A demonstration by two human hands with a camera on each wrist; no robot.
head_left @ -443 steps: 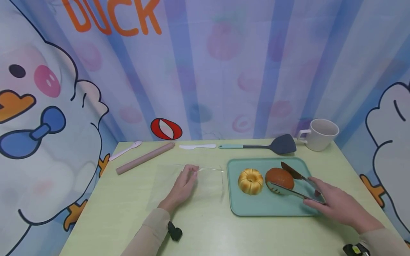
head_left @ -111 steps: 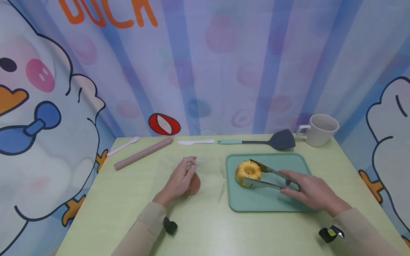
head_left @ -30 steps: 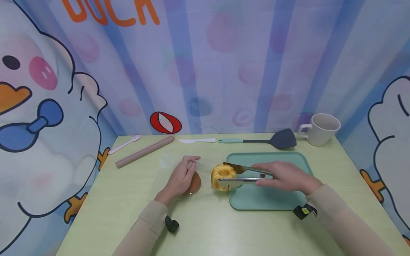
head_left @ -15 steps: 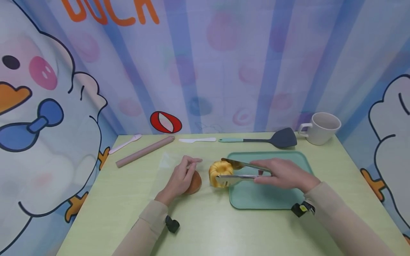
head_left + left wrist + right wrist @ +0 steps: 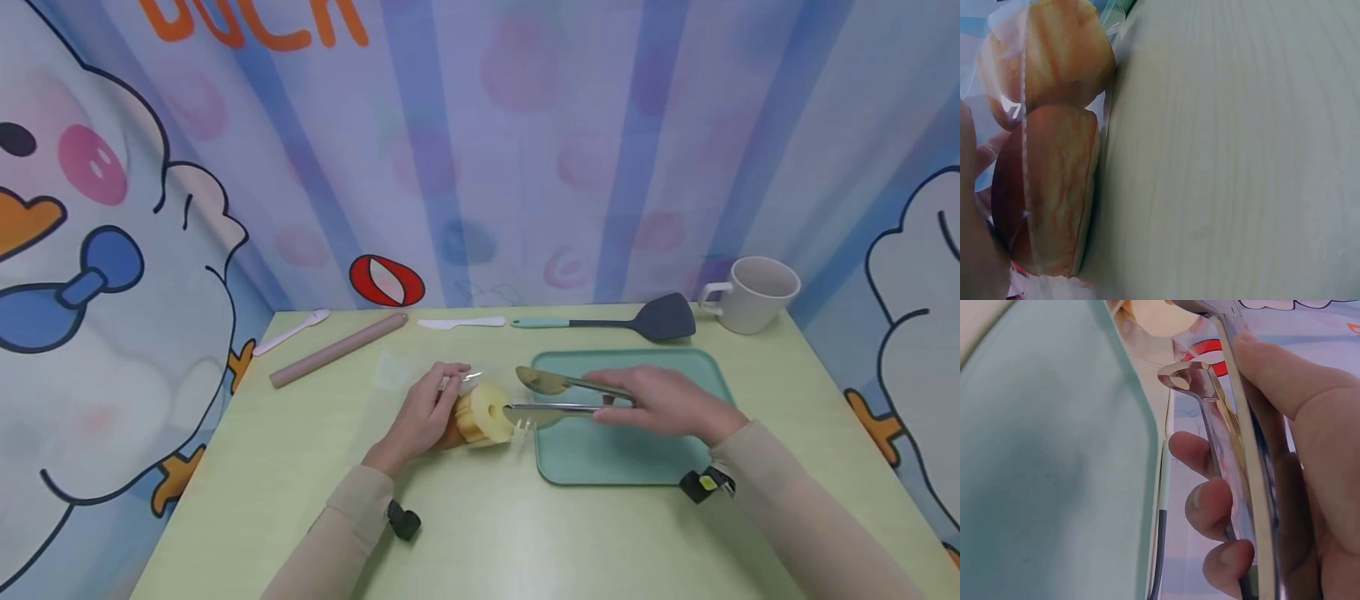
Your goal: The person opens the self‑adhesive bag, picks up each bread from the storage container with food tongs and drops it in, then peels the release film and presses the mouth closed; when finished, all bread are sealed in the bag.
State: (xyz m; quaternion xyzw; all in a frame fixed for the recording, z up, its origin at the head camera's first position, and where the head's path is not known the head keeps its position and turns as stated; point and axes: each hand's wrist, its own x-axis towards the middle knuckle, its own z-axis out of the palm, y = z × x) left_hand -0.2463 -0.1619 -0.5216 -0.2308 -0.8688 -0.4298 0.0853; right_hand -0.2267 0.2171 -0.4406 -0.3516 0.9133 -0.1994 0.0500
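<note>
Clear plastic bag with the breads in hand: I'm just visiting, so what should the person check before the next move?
1. Left hand holding the clear plastic bag: ok.
2. Brown bun inside the bag: ok, seen through plastic in the left wrist view.
3. Fluted ring-shaped bread lying flat: not ok, it is tipped, its pale base facing the tongs.
4. Tongs not gripping that bread: ok, the right hand holds them with the tips spread apart.
5. Ring-shaped bread fully past the bag's mouth: cannot tell, the film's edge is hard to trace.
6. Both breads off the green tray: ok.
</note>
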